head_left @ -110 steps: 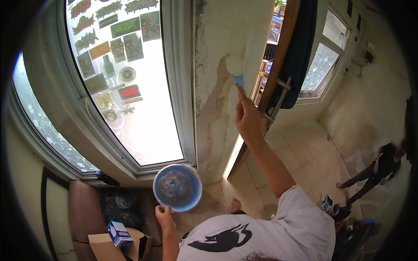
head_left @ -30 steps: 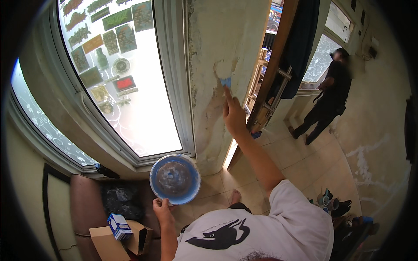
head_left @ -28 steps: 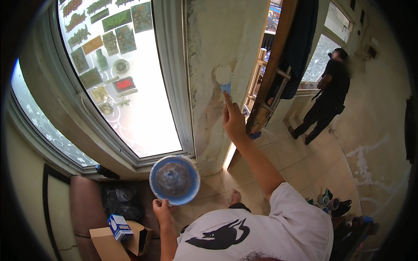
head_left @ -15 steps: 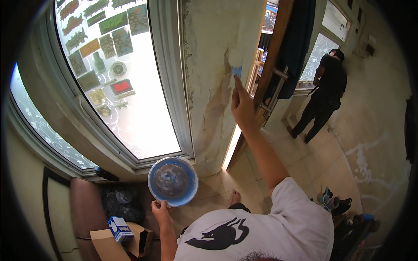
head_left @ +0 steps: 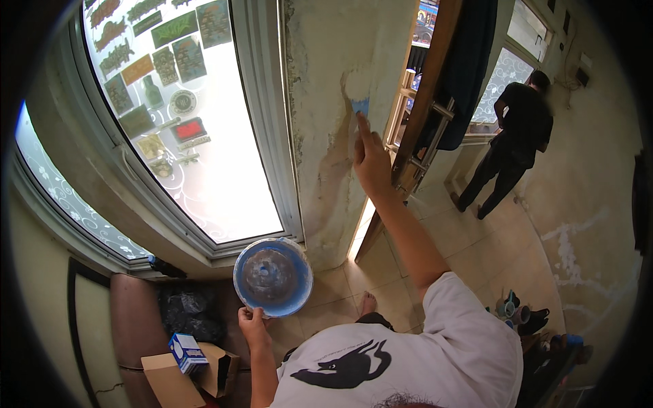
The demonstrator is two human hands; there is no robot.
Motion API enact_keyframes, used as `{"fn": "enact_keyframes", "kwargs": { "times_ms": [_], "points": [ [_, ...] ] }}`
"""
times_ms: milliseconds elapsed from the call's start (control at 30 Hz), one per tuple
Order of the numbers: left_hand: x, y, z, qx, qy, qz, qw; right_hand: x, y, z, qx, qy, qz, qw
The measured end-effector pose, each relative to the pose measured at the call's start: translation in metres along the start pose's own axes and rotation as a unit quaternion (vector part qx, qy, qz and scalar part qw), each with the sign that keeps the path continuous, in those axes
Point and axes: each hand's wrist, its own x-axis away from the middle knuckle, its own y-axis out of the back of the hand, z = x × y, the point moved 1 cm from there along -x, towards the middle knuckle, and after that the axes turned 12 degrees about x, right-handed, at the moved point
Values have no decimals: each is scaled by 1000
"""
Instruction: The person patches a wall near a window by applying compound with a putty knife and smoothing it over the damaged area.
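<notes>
My left hand [head_left: 253,326] grips the near rim of a round blue basin [head_left: 297,285], whose inside is streaked with whitish-grey residue. With my right arm stretched out, my right hand [head_left: 372,162] holds a small flat blue putty scraper [head_left: 360,105] against the patchy wall [head_left: 326,88]. The index finger lies along the scraper, and its handle is mostly hidden in the hand. Around the blade, a smooth pale patch borders a brownish, rough strip of the wall.
Left of the wall stands a bright framed window [head_left: 238,197]. A wooden door [head_left: 425,88] with a metal handle is close on the right. Below left, an opened cardboard box [head_left: 170,381] and a black plastic bag [head_left: 194,313] lie on a brown seat. Another person [head_left: 520,129] stands farther right.
My right hand has moved a little left and up the wall with the scraper. The basin has shifted slightly right and up. The other person's posture has turned a little.
</notes>
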Motion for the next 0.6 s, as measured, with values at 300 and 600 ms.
{"fn": "enact_keyframes", "kwargs": {
  "times_ms": [300, 600],
  "points": [
    [-1, 9, 5, 0, 7, -6, 1000, 57, 3, 4, -56, 14, -4, 998],
    [3, 2, 0, -4, 7, 7, 1000, 35, -17, 1, 12, 5, 43, 999]
  ]
}}
